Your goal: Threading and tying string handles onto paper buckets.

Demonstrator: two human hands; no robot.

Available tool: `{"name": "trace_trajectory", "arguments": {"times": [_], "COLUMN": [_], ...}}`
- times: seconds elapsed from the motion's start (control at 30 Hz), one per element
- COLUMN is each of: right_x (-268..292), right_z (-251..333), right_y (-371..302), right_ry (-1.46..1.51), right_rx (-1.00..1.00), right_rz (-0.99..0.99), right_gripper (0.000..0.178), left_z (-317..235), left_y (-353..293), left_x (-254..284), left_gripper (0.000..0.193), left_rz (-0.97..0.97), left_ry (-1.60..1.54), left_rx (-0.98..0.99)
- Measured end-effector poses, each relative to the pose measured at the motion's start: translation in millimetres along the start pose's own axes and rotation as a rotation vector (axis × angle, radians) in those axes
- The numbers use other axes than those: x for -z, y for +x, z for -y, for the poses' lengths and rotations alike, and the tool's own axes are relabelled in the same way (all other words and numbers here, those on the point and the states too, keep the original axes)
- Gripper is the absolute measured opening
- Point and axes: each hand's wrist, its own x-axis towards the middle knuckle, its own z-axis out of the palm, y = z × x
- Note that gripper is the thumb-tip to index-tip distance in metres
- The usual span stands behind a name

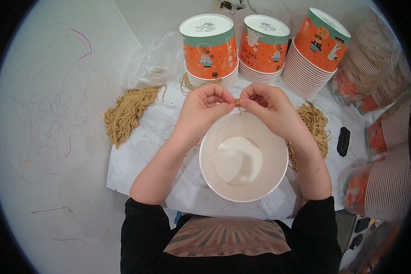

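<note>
A white paper bucket [244, 194] stands open side up on the marble-patterned tabletop in front of me. At its far rim, my left hand [206, 109] and my right hand [270, 107] meet, both closed in a pinch. Between the fingertips is a short piece of tan cord [239, 106], which looks knotted or twisted, with an end hanging down by the rim. The fingers partly hide the cord and its fastening to the bucket. One bundle of tan cord [131, 112] lies left of my left hand; another tangled bundle [316, 125] lies beside my right forearm.
Three upside-down stacks of orange and green printed buckets [210, 48] stand at the back. A crumpled clear plastic bag [157, 64] lies back left. Bagged bucket stacks [386, 182] line the right side. A small black object [344, 141] rests at the table's right.
</note>
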Motion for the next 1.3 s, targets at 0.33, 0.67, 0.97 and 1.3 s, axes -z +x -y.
{"name": "trace_trajectory", "arguments": {"times": [0.33, 0.67, 0.97, 1.3], "right_x": [0, -3, -4, -5], "right_z": [-1, 6, 5, 8], "right_y": [1, -2, -4, -6], "right_ry": [0.073, -0.034, -0.097, -0.191], "right_rx": [-0.04, -0.001, 0.061, 0.062], "right_rz": [0.01, -0.01, -0.031, -0.015], "right_gripper": [0.018, 0.015, 0.017, 0.016], "left_z": [-11, -12, -6, -9], "left_y": [-4, -3, 2, 5], "left_x": [5, 4, 6, 14], "left_gripper": [0.019, 0.014, 0.01, 0.007], "left_rz": [-0.009, 0.009, 0.006, 0.009], "left_ry": [0.269, 0.237, 0.19, 0.234], "left_rx": [0.025, 0.033, 0.087, 0.11]}}
